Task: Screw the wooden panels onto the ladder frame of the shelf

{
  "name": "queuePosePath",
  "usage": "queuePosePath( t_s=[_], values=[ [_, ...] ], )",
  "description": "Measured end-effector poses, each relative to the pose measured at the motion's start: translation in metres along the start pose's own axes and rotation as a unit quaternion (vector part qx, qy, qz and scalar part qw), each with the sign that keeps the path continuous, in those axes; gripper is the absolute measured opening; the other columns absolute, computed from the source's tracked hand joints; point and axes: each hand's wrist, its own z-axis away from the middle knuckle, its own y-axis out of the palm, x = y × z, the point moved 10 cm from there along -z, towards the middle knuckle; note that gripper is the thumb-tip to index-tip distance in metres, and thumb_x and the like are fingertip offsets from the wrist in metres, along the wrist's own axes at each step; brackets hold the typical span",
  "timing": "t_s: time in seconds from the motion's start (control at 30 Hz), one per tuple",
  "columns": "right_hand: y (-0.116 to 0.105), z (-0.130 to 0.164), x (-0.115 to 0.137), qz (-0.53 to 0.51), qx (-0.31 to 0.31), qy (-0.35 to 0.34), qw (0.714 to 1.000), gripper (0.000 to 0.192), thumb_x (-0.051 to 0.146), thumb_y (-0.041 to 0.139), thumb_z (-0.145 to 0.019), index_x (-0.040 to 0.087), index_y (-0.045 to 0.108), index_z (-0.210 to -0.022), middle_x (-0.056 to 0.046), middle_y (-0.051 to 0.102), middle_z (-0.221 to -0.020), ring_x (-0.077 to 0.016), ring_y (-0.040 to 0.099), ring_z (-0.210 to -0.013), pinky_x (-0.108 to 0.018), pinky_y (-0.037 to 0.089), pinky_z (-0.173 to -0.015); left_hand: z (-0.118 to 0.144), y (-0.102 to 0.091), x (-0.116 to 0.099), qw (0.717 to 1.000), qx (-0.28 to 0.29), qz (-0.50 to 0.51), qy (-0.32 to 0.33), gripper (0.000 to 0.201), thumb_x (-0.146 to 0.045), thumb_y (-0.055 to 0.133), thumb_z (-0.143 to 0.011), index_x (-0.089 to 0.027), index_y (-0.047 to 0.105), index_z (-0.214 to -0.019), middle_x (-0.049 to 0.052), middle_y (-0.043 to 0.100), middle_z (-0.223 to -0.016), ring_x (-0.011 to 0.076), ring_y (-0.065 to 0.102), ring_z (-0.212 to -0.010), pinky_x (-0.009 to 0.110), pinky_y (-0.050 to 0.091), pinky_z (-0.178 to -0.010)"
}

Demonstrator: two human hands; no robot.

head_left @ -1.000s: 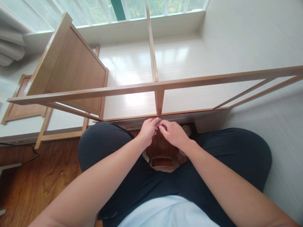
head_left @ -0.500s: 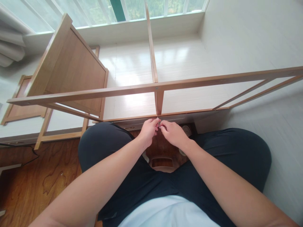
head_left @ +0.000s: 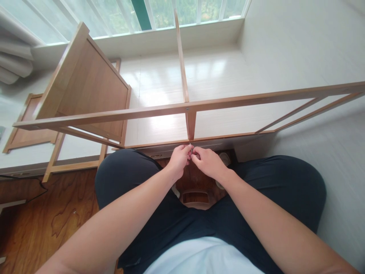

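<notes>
My left hand (head_left: 180, 159) and my right hand (head_left: 207, 160) meet at the lower rail of a wooden frame (head_left: 137, 113). Between their fingertips is a thin bent metal hex key (head_left: 191, 150), small and mostly hidden. The left fingers pinch around its upper end, right under the rail where the upright crosspiece (head_left: 192, 125) joins it. My right thumb and fingers are closed on its lower part. A screw head (head_left: 187, 109) shows in the upper rail above. The frame stands on edge across my knees' front, a long rail (head_left: 180, 57) reaching away toward the window.
A wooden panel (head_left: 94, 83) leans at the left, with a smaller panel (head_left: 31, 121) behind it. The frame rests by a pale raised platform (head_left: 159, 76). A stool with a cut-out handle (head_left: 196, 198) is under me. A black cable (head_left: 40, 190) lies left; a wall stands right.
The view has tipped slightly, so the frame sits a little lower in it. My right fingers have shifted slightly around the hex key; both hands stay at the same joint.
</notes>
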Motion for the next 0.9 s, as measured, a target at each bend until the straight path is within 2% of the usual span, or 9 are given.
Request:
queuePosePath(
  t_s=[0.2,0.37,0.57,0.8,0.9],
  values=[
    [-0.003,0.002,0.003,-0.017,-0.005,0.005,1.000,0.022,0.045,0.057,-0.093,0.025,0.066,-0.090,-0.001,0.072,-0.080,-0.0170,0.063,-0.067,-0.027,0.032,-0.059,-0.001,0.004,0.000,0.999,0.024,0.017,0.012,0.017,-0.028,0.060,-0.083,-0.016,0.056,-0.071,-0.001,0.052,-0.067,0.0086,0.049,-0.054,0.020,0.033,-0.048],
    [-0.009,0.003,0.006,0.005,-0.029,0.011,1.000,0.021,0.046,0.062,-0.089,0.025,0.064,-0.089,-0.001,0.073,-0.081,-0.0170,0.064,-0.069,-0.026,0.034,-0.060,-0.003,0.005,0.001,0.999,0.031,0.023,0.015,0.020,-0.026,0.056,-0.086,-0.016,0.054,-0.069,0.001,0.054,-0.068,0.0096,0.050,-0.054,0.021,0.034,-0.049],
    [-0.010,0.003,0.007,0.035,-0.039,0.011,0.999,0.022,0.045,0.061,-0.090,0.024,0.065,-0.093,-0.002,0.074,-0.083,-0.0177,0.064,-0.071,-0.027,0.032,-0.059,-0.004,0.003,0.001,0.999,0.027,0.025,0.014,0.014,-0.027,0.056,-0.087,-0.017,0.061,-0.079,0.001,0.054,-0.069,0.0102,0.050,-0.056,0.021,0.036,-0.050],
    [-0.008,0.003,0.007,0.060,-0.062,-0.003,0.996,0.021,0.046,0.061,-0.092,0.025,0.065,-0.095,-0.002,0.075,-0.084,-0.0198,0.067,-0.073,-0.028,0.033,-0.060,-0.002,0.004,-0.001,0.999,0.029,0.035,0.010,0.014,-0.026,0.057,-0.086,-0.016,0.060,-0.078,0.000,0.052,-0.069,0.0087,0.048,-0.055,0.020,0.035,-0.049],
    [-0.008,0.003,0.009,0.066,-0.069,-0.010,0.995,0.022,0.046,0.062,-0.091,0.027,0.066,-0.102,-0.002,0.075,-0.086,-0.0212,0.068,-0.075,-0.028,0.035,-0.062,-0.001,0.004,-0.003,0.999,0.026,0.041,0.010,0.015,-0.026,0.059,-0.085,-0.015,0.059,-0.075,-0.001,0.051,-0.067,0.0076,0.046,-0.053,0.019,0.034,-0.049]
  ],
)
